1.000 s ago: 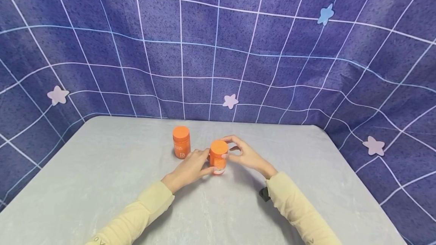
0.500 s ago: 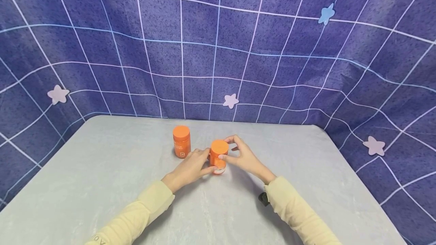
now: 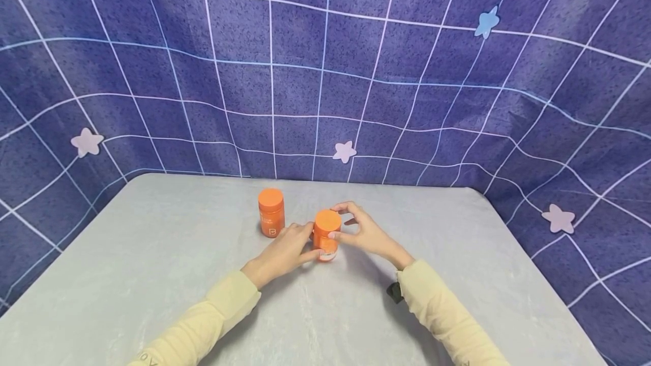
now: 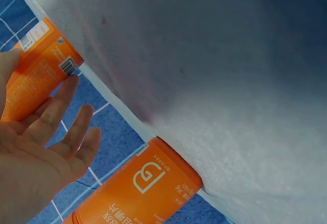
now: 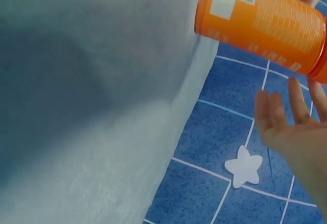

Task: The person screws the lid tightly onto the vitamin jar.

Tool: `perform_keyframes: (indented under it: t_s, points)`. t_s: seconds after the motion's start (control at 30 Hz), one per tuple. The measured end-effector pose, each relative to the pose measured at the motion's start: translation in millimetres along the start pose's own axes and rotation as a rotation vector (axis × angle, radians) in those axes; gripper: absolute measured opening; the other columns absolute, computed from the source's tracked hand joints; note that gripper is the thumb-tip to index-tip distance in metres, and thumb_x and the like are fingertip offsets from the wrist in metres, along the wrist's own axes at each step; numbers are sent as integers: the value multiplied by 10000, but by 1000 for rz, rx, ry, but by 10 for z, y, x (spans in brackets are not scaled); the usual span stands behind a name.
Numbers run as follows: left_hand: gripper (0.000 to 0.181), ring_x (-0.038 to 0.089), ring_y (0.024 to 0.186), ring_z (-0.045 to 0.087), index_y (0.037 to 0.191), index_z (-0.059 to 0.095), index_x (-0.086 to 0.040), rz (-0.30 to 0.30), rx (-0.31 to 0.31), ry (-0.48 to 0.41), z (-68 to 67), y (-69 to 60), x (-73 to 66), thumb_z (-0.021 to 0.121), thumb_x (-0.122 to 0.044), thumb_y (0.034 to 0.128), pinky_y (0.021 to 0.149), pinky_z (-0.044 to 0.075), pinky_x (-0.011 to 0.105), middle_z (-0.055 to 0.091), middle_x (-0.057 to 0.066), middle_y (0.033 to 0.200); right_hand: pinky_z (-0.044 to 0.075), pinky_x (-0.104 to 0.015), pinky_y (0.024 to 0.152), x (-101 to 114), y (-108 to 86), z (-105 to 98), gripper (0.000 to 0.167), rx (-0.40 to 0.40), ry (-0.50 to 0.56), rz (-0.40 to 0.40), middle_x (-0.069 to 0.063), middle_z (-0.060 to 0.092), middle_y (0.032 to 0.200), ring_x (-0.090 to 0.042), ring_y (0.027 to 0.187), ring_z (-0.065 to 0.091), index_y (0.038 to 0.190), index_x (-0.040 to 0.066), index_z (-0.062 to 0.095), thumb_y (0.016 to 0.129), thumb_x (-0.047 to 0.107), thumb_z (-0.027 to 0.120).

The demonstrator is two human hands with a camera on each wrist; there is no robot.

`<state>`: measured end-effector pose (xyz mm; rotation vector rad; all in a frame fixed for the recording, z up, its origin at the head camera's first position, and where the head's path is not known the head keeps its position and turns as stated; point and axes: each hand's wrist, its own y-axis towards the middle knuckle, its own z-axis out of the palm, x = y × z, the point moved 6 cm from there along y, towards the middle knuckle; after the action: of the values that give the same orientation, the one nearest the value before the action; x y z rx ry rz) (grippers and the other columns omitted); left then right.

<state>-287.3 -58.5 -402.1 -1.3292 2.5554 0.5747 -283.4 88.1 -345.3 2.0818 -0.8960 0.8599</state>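
An orange supplement bottle (image 3: 325, 242) with an orange screw cap (image 3: 328, 220) stands upright on the table, between both hands. My left hand (image 3: 286, 248) grips its body from the left, the thumb low on the front near the white label. My right hand (image 3: 370, 236) holds the cap from the right, thumb in front and a finger reaching behind. In the left wrist view the held bottle (image 4: 38, 75) shows barcodes, with the left hand (image 4: 38, 157) against it. The right wrist view shows the right hand's fingers (image 5: 296, 104) by the cap end; its thumb is out of sight there.
A second orange bottle (image 3: 272, 220), capped and upright, stands just left of and behind the held one. The table (image 3: 168, 225) has a grey cloth. Behind it hangs a blue grid-patterned curtain (image 3: 295, 89). A small black object (image 3: 394, 292) shows beside the right cuff.
My right hand's fingers and wrist shift slightly around the cap, out and back. The left hand and both bottles stay in place.
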Motion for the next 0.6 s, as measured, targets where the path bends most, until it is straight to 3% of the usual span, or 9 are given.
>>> perform_keyframes:
  t_s: [0.2,0.37,0.6]
  points:
    - [564,260,979,570,1211,501,-25,-9,2,-4,3,2,8,653,-397,815,879,436,425,648,68,999,413,-552,893,-109,35,-1,479,83,31,-46,-218,482,1253,-357,1137,449,1242,-57,458,803,-5,639]
    - [621,275,1025,562,1264,472,-24,-32,18,-16,9,0,19,642,-420,817,918,410,450,643,84,1057,404,-516,939,-303,79,21,512,143,53,-19,-168,457,1308,-310,1184,421,1301,-3,434,817,-25,601]
    - [556,270,982,573,1199,506,-36,-11,1,-8,0,2,7,648,-411,815,882,431,434,650,69,995,356,-565,963,-114,69,6,512,218,127,-6,-247,426,1319,-390,1222,379,1313,-80,391,816,-83,517]
